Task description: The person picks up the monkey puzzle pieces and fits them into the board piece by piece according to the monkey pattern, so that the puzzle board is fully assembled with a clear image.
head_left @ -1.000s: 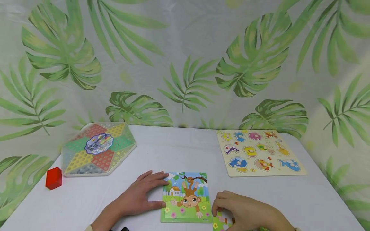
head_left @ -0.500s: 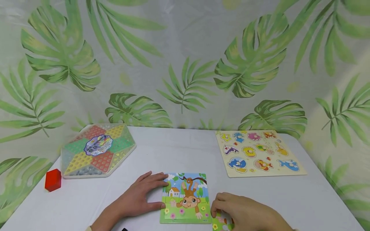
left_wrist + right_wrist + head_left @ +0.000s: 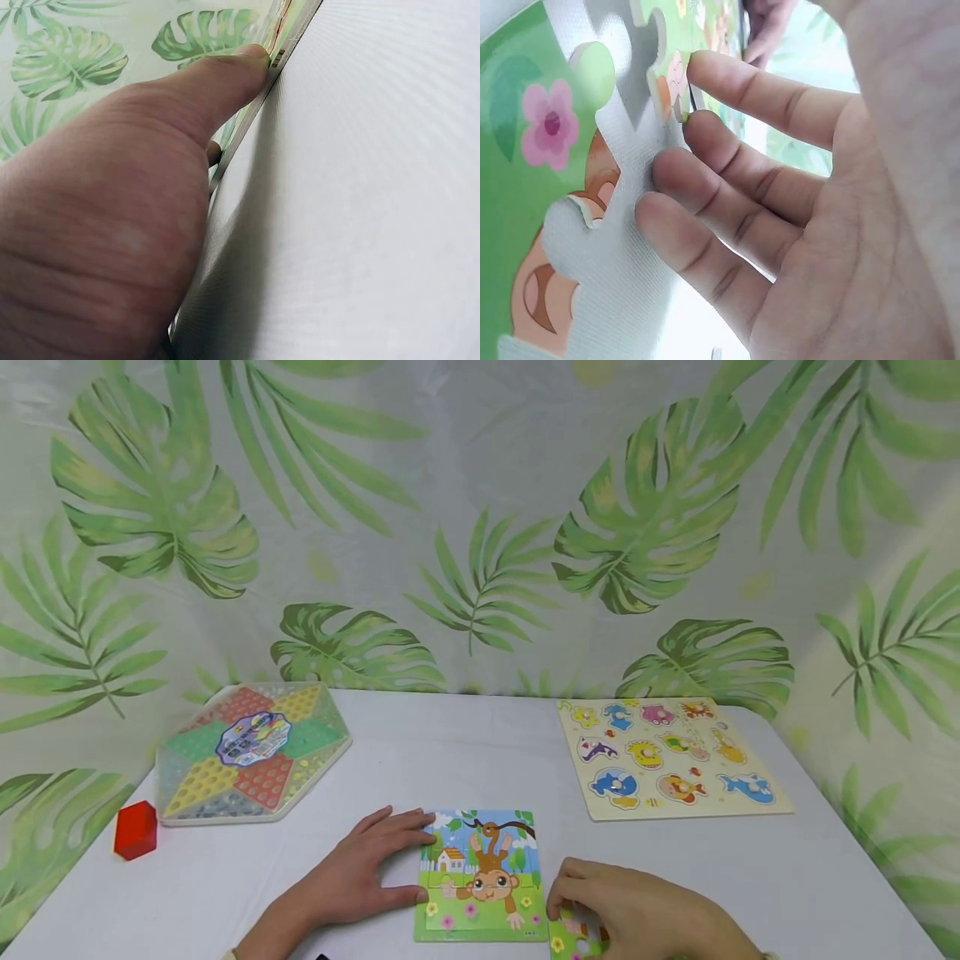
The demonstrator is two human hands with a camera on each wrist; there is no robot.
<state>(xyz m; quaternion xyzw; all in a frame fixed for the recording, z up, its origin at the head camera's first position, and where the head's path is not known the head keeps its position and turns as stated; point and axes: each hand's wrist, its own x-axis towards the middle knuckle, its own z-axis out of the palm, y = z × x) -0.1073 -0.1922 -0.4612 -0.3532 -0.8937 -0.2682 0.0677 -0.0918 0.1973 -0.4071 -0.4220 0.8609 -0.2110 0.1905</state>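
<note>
A square monkey puzzle [image 3: 483, 877] lies flat on the white table, its picture filling the frame. My left hand [image 3: 360, 868] rests at its left side with fingers spread, fingertips and thumb touching the edge; in the left wrist view the thumb [image 3: 225, 75] presses against the board's rim. To the right of the puzzle, my right hand [image 3: 630, 902] bends over loose puzzle pieces [image 3: 564, 939]. Its index fingertip touches a green-and-pink piece [image 3: 676, 79] in the right wrist view, the other fingers loosely bent. The right thumb is hidden there. A larger piece with a pink flower [image 3: 551, 124] lies beside the fingers.
A hexagonal Chinese checkers set [image 3: 255, 752] stands back left, with a red box [image 3: 136, 831] beside it. At the back right lies a wooden sea-animal peg puzzle [image 3: 675, 760]. A leaf-patterned cloth [image 3: 480, 527] hangs behind the table.
The head view has shifted slightly. Both hands keep nearly the same place, the left at the monkey puzzle's edge and the right over the loose pieces.
</note>
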